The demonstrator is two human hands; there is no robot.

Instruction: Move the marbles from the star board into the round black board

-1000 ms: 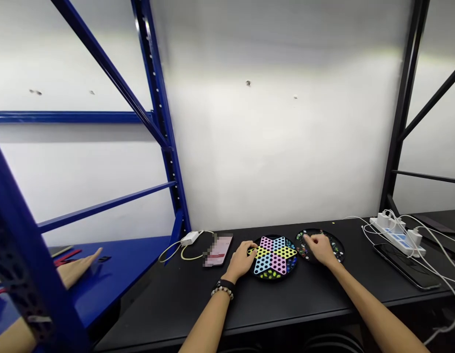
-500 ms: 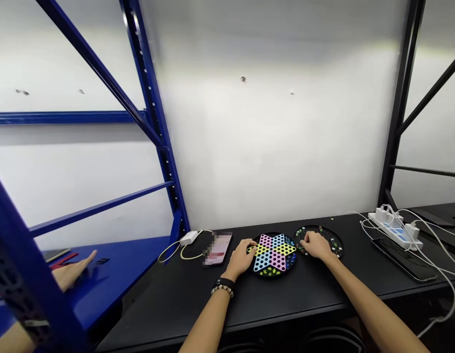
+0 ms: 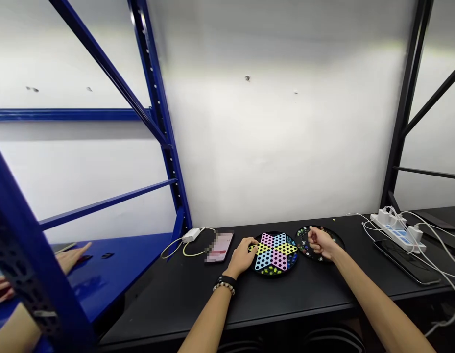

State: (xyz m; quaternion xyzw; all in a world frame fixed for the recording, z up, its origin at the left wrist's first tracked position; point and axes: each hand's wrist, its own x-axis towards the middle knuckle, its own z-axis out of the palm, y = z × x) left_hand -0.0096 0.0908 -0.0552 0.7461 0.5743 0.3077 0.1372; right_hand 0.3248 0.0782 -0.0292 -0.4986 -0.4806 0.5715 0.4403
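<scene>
A round black Chinese checkers board with a pink, blue and yellow star of holes lies on the black table. Under the star, yellow-green and blue marbles show at the rim. My left hand holds the board's left edge, thumb and index finger over the rim. To the right sits a round black tray with scattered small marbles. Just above it is my right hand, fingers curled and thumb pressed to the index finger. What they pinch, if anything, is hidden.
A phone lies left of the board, near a white adapter with a cable. At right are a power strip with tangled white cords and a dark phone. Beyond the blue rack post, another person's hand is over a blue table.
My right hand has lifted off the marbles in the tray and turned, fingers curled up. My left hand stays at the board. The view has shifted slightly.
</scene>
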